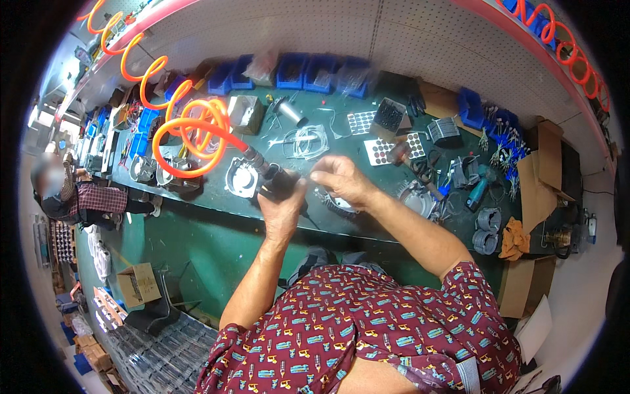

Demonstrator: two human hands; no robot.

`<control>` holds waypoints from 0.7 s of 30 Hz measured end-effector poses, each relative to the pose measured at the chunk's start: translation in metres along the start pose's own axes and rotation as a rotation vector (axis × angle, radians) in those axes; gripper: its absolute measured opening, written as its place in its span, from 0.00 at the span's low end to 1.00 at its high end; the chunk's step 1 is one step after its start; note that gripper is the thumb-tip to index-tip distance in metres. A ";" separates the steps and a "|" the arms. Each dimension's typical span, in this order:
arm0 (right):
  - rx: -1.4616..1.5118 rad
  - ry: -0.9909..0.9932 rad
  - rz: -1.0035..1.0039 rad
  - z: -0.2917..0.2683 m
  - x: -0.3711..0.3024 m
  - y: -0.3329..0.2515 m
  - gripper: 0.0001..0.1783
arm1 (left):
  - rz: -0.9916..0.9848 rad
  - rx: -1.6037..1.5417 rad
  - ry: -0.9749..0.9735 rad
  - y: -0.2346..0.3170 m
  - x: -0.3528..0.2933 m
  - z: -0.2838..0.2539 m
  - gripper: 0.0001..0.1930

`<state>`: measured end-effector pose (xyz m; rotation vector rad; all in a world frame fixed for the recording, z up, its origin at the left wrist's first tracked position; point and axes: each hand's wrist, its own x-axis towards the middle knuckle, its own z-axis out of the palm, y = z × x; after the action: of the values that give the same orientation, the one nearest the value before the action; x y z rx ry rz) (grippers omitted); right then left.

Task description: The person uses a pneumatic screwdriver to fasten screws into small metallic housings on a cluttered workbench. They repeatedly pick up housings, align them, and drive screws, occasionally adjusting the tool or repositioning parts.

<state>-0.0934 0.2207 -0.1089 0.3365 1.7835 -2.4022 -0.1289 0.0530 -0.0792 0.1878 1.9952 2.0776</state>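
Observation:
My left hand (pixel 283 213) is wrapped round a dark air-powered driver (pixel 275 182), held above the front edge of the bench. An orange coiled air hose (pixel 224 136) runs from its upper end. Just right of the tool, my right hand (pixel 344 182) has its fingers pinched together; whatever they hold is too small to make out. Below that hand lies a round metal housing (pixel 337 203), partly hidden. A second pale round housing (pixel 242 178) rests left of the tool. Another metal housing (pixel 417 199) lies beyond my right forearm.
Blue bins (pixel 291 71) line the back of the green bench (pixel 262 146). Coiled clear tubing (pixel 306 141), sticker sheets (pixel 379 152) and a teal power tool (pixel 478 194) lie about. A cardboard box (pixel 542 174) stands right. At far left, a person (pixel 79 197) stands by the bench.

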 end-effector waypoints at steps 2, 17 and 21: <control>-0.069 0.017 -0.022 0.005 -0.002 -0.004 0.07 | 0.005 -0.017 0.007 -0.004 -0.001 0.001 0.11; 0.061 0.086 -0.123 0.005 -0.013 0.000 0.10 | 0.091 -0.060 0.075 -0.008 0.001 0.002 0.10; 0.290 -0.004 0.005 0.005 -0.021 -0.003 0.14 | 0.114 -0.058 0.079 -0.007 0.001 0.003 0.09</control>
<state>-0.0746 0.2166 -0.0997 0.3641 1.4280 -2.6562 -0.1284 0.0564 -0.0861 0.2162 2.0098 2.2437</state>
